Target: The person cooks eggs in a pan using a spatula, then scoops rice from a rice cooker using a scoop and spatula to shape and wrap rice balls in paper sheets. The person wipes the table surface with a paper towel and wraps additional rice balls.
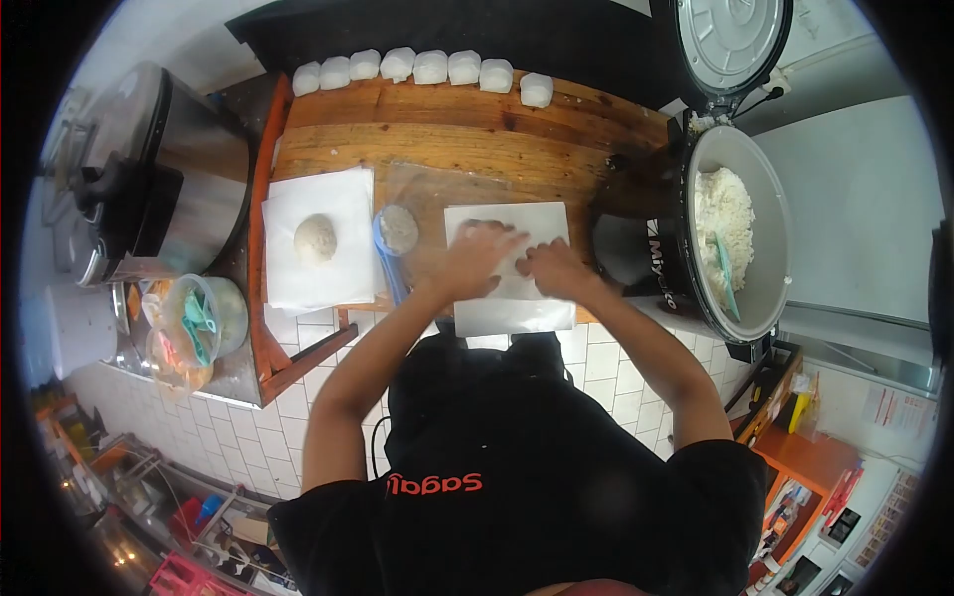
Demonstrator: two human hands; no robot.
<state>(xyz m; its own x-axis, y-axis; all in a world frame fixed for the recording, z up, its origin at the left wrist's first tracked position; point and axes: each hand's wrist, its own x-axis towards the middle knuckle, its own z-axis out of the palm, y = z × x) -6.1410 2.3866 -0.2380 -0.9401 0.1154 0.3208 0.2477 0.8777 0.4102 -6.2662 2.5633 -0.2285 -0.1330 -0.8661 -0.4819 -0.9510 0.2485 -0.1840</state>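
Both hands are over white paper sheets (512, 316) at the front of the wooden table. My left hand (484, 258) lies over the paper's left half, fingers stretched rightward and slightly blurred. Close beside it, my right hand (558, 270) has curled fingers pressed together at the paper; whether anything lies under them is hidden. To the left rests a blue scoop (392, 270) with rice (399, 230) in its round cup. Farther left, a rounded mound of rice (316, 238) sits on a stack of white paper (348, 194).
Several white wrapped packets (430, 68) line the table's (447, 124) back edge. An open rice cooker (646, 248) full of rice (725, 223), with a teal paddle (724, 268) inside, stands right. Left are another large cooker (189, 164) and a clear tub (229, 318).
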